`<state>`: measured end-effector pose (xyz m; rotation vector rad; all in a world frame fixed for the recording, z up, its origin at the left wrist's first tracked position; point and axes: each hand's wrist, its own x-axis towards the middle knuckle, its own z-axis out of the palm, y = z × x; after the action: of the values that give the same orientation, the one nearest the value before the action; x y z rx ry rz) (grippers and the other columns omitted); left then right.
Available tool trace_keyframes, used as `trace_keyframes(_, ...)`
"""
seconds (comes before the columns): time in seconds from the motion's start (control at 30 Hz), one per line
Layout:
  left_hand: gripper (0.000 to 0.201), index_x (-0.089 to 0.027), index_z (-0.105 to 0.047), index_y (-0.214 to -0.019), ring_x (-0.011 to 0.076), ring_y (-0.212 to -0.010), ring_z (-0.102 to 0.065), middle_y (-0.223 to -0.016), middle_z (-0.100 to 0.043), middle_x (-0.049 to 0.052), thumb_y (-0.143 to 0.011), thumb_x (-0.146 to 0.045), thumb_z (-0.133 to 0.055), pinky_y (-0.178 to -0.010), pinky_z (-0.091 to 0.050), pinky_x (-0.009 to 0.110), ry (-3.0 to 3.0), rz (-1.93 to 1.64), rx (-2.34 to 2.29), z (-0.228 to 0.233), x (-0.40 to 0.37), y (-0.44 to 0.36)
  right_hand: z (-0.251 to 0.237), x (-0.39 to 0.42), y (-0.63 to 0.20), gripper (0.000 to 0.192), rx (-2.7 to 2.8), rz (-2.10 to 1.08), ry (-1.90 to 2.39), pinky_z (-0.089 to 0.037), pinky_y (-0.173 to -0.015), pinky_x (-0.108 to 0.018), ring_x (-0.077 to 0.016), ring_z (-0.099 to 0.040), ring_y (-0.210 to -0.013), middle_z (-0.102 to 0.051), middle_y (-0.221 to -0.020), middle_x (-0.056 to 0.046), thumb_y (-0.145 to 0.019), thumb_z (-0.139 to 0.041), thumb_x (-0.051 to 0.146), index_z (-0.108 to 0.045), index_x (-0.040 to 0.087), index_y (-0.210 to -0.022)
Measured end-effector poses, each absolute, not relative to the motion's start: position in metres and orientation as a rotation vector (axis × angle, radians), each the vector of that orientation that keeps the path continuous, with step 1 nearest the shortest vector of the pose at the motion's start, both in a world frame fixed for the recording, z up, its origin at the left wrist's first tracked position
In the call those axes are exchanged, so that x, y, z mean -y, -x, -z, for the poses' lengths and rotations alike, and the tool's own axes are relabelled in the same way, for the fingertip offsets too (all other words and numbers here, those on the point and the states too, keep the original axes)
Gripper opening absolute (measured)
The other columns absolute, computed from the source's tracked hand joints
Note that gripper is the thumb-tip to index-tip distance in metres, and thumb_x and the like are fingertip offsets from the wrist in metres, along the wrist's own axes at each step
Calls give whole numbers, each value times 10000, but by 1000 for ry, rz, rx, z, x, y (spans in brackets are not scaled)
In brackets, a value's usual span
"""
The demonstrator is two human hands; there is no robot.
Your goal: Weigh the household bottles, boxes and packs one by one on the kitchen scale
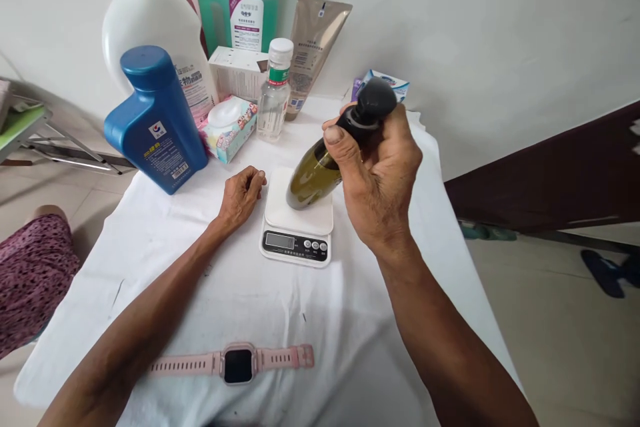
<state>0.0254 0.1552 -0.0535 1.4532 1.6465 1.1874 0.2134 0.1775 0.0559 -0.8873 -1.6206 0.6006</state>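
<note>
My right hand (383,180) grips a dark green pump bottle (315,177) by its black neck, just below the pump head. The bottle leans, its base over the white plate of a small digital kitchen scale (297,220); whether it touches the plate I cannot tell. The scale's display is lit dimly and its digits are too faint to read. My left hand (243,197) rests on the cloth just left of the scale, fingers curled in, and what they hold, if anything, is hidden.
Behind stand a blue bottle (155,127), a white jug (150,20), a green liquid container (240,3), a clear bottle (274,97), a tissue box (230,130) and a beige tube (315,47). A pink smartwatch (239,363) lies in front on the white tablecloth (350,327).
</note>
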Motion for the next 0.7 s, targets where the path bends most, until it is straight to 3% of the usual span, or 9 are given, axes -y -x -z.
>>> trace_keyframes(0.17, 350, -185, -590, -765, 131, -569, -471, -585, -520, -19, -991, -423, -469, -610, -388, 273, -1511, -1159, -1671, 51, -154, -28, -57, -174, -219, 343, 1621, -676, 850, -545, -1023, -495, -250, -664, -1146, -694, -1152, -8, -922, -696, 552, -616, 317, -1159)
trace_keyframes(0.27, 352, -183, -588, -755, 133, -598, -466, -610, -522, -12, -987, -422, -472, -604, -367, 273, -1559, -1150, -1683, 51, -154, -27, -51, -174, -232, 315, 1486, -641, 869, -516, -1053, -501, -254, -653, -1183, -696, -1206, -30, -953, -620, 577, -635, 306, -1113)
trace_keyframes(0.33, 353, -180, -591, -753, 130, -606, -462, -629, -531, -10, -985, -418, -475, -607, -360, 272, -1584, -1155, -1685, 52, -154, -27, -37, -177, -244, 339, 1275, -613, 941, -539, -992, -490, -257, -678, -1103, -708, -1100, -57, -992, -510, 590, -638, 278, -1029)
trace_keyframes(0.43, 352, -178, -596, -754, 126, -602, -458, -633, -530, -13, -984, -414, -474, -610, -358, 272, -1591, -1163, -1681, 52, -154, -25, 2, -181, -257, 381, 924, -697, 1081, -574, -761, -404, -221, -678, -810, -638, -814, -40, -987, -451, 584, -595, 248, -880)
trace_keyframes(0.57, 360, -182, -591, -755, 126, -591, -444, -605, -495, -22, -976, -442, -478, -590, -351, 269, -1545, -1179, -1669, 52, -154, -24, 54, -178, -260, 416, 796, -863, 1190, -508, -595, -279, -146, -613, -652, -585, -741, 3, -930, -524, 628, -563, 225, -836)
trace_keyframes(0.7, 377, -180, -596, -757, 124, -583, -439, -596, -487, -24, -968, -472, -486, -570, -344, 264, -1496, -1187, -1662, 53, -155, -24, 73, -176, -262, 409, 934, -917, 1213, -484, -568, -252, -125, -607, -620, -610, -749, 14, -908, -611, 616, -590, 209, -872)
